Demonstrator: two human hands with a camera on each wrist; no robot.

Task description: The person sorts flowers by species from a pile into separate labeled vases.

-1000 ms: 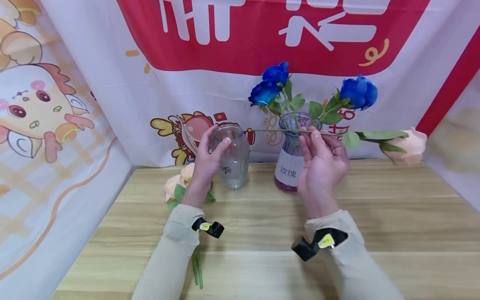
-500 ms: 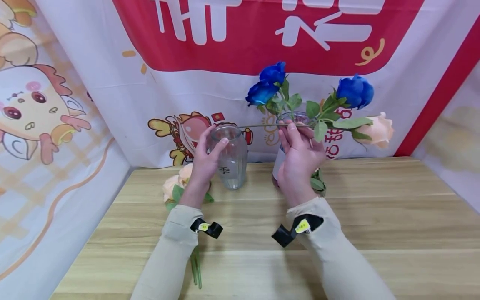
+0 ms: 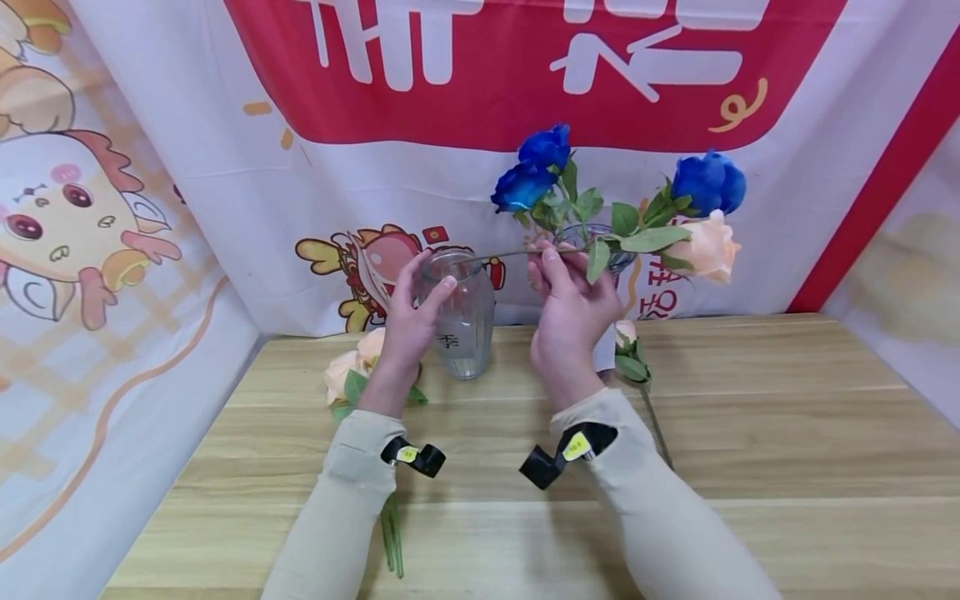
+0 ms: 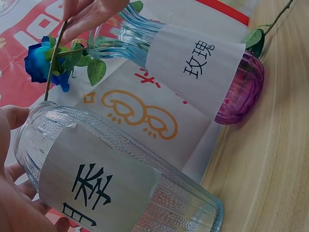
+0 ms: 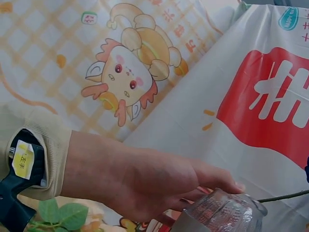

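Note:
A clear ribbed glass vase (image 3: 471,333) with a white label stands upright on the table. My left hand (image 3: 416,321) grips it near the rim, thumb and fingers curled round the glass. My right hand (image 3: 572,312) pinches the stem of a peach rose (image 3: 703,247), held nearly level with its bloom to the right. The stem's lower end reaches the mouth of the clear vase; in the left wrist view, the stem (image 4: 53,67) meets the rim. Behind my right hand, mostly hidden in the head view, stands a second glass vase (image 4: 241,92), blue above and purple below.
Several blue roses (image 3: 525,185) stand in the second vase. Peach roses (image 3: 343,379) lie on the wooden table (image 3: 487,533) at the left, partly under my left forearm. Another peach rose (image 3: 632,367) lies at the right. A printed cloth (image 3: 247,208) hangs behind.
My right hand has moved left with the peach rose, bringing its stem end into the clear vase's mouth. My left hand has kept its hold on the vase.

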